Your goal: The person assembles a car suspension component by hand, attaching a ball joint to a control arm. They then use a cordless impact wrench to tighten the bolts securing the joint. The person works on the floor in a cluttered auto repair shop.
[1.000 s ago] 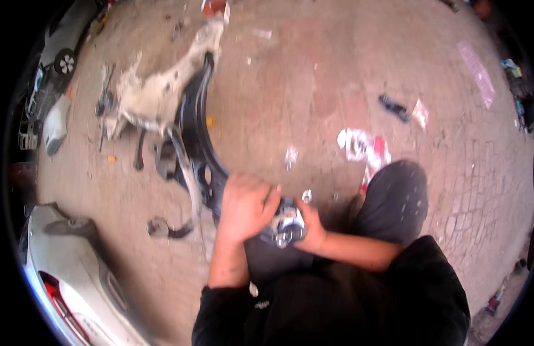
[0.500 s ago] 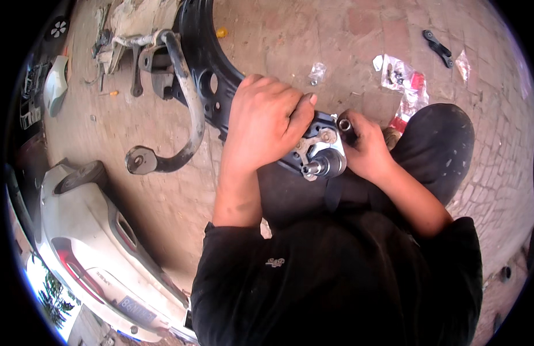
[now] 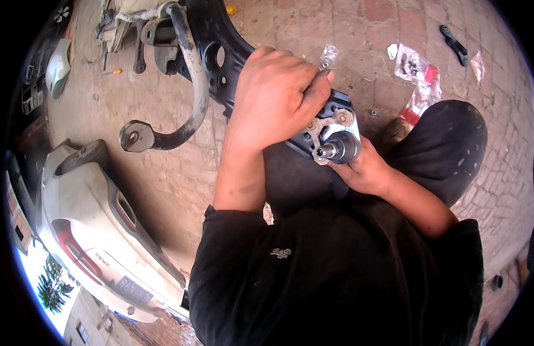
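Observation:
A black stamped-steel control arm [image 3: 212, 34] slants down toward my lap. My left hand [image 3: 278, 101] is closed over its near part, thumb pointing right. At the near end sits a ball joint [image 3: 342, 148] with a dark boot and a threaded silver stud pointing left. A metal bracket plate [image 3: 316, 124] with bolts lies beside it. My right hand [image 3: 368, 170] is curled in behind and below the ball joint. Most of its fingers are hidden there, and what they hold cannot be seen.
A curved, worn metal bar [image 3: 195, 98] hangs at the left, near a white car [image 3: 99, 225]. On the brick ground at upper right lie a black link [image 3: 454, 45], plastic bags [image 3: 419, 78] and a small clear bag [image 3: 329, 55]. My bent knee [image 3: 451, 138] is right.
My right hand, earlier beside the ball joint with a dark socket showing in it, has gone under the joint, and the socket is hidden. The control arm's end has shifted slightly right and up.

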A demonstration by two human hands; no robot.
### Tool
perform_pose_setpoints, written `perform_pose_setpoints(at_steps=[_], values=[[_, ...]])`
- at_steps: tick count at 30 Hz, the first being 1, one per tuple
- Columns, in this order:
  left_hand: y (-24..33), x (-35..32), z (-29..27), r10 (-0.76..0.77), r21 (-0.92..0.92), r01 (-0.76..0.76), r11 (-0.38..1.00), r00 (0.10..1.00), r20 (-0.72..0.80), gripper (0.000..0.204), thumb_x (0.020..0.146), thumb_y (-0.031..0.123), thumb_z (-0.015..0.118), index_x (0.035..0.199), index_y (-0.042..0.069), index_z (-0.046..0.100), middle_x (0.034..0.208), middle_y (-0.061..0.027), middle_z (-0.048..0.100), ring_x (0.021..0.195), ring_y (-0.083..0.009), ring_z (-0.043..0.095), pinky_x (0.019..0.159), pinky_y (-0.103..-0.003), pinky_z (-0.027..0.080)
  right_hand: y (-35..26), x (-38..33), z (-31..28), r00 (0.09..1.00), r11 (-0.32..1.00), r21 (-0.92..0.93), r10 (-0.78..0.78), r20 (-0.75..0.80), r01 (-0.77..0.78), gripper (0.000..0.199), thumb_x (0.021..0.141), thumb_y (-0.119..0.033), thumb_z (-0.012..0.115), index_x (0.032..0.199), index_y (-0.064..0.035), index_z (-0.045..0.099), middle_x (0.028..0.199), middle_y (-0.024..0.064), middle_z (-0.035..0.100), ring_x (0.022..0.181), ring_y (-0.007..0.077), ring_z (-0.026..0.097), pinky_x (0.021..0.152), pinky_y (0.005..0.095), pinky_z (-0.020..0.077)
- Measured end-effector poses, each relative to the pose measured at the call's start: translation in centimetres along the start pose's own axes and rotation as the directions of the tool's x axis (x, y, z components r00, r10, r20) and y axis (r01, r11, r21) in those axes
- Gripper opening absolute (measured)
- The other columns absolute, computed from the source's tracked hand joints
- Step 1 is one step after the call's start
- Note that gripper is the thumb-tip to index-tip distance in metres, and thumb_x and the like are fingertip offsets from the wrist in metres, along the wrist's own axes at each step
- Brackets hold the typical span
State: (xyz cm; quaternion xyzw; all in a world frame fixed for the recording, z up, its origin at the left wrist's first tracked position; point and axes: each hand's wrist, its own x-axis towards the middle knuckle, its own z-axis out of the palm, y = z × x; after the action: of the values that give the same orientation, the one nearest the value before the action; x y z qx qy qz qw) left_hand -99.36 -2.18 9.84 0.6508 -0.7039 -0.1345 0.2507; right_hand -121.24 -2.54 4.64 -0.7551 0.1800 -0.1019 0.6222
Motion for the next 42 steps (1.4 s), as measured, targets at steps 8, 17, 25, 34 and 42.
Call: perform_pose_setpoints(at_steps=[8, 17, 25, 34, 42], values=[[0.0, 0.0, 0.2, -0.008, 0.011, 0.008, 1.000, 1.000, -0.001, 0.024, 0.083, 0.019, 0.065, 0.065, 0.004, 0.062, 0.061, -0.0095, 0.059, 0.063, -0.0308, 0.055, 0.065, -0.038, 0.041, 0.5, -0.3, 0.7, 0.979, 0.984, 0.139, 0.134, -0.153, -0.113, 0.027, 0.079, -0.001, 0.067, 0.105, -0.0048, 0.063, 0.106, 0.0111, 0.063, 0.097, 0.0251, 0.062, 0.086, 0.0346, 0.0484], [-0.4, 0.0, 0.7, 0.030, -0.001, -0.030, 1.000, 0.999, -0.026, 0.025, 0.083, 0.018, 0.064, 0.061, 0.005, 0.060, 0.058, -0.0079, 0.057, 0.061, -0.0296, 0.055, 0.065, -0.039, 0.041, 1.4, 0.4, 0.4, 0.990, 0.880, 0.468, 0.124, -0.072, -0.077, 0.031, 0.081, 0.003, 0.069, 0.110, -0.0031, 0.063, 0.113, 0.0045, 0.062, 0.101, 0.0155, 0.060, 0.090, 0.0305, 0.0464], [-0.5, -0.2, 0.6, 0.045, 0.012, -0.044, 0.999, 0.998, -0.045, 0.026, 0.083, 0.020, 0.063, 0.061, 0.005, 0.060, 0.059, -0.0086, 0.058, 0.063, -0.0297, 0.057, 0.066, -0.039, 0.042, 1.2, 0.7, -0.6, 0.975, 0.738, 0.655, 0.221, -0.008, -0.162, 0.053, 0.075, 0.000, 0.074, 0.123, 0.0006, 0.052, 0.112, 0.0066, 0.062, 0.100, 0.0147, 0.060, 0.088, 0.0303, 0.0480], [-0.5, -0.3, 0.8, 0.030, 0.015, -0.029, 0.999, 0.999, -0.020, 0.027, 0.083, 0.021, 0.063, 0.062, 0.004, 0.060, 0.060, -0.0091, 0.058, 0.064, -0.0298, 0.057, 0.067, -0.039, 0.042, 0.5, 2.4, 1.1, 0.989, 0.991, -0.016, 0.131, -0.065, -0.133, 0.043, 0.074, -0.010, 0.076, 0.113, -0.0038, 0.058, 0.104, 0.0088, 0.064, 0.097, 0.0203, 0.061, 0.086, 0.0337, 0.0491], [-0.5, -0.7, 0.5, 0.030, 0.020, -0.030, 0.999, 0.999, -0.021, 0.027, 0.083, 0.020, 0.063, 0.061, 0.004, 0.059, 0.059, -0.0089, 0.058, 0.063, -0.0298, 0.057, 0.065, -0.039, 0.041, -0.5, 4.8, -1.7, 0.914, 0.948, 0.242, 0.099, 0.394, -0.206, 0.040, 0.080, -0.014, 0.073, 0.114, -0.0036, 0.055, 0.103, 0.0070, 0.060, 0.093, 0.0207, 0.056, 0.085, 0.0345, 0.0466]])
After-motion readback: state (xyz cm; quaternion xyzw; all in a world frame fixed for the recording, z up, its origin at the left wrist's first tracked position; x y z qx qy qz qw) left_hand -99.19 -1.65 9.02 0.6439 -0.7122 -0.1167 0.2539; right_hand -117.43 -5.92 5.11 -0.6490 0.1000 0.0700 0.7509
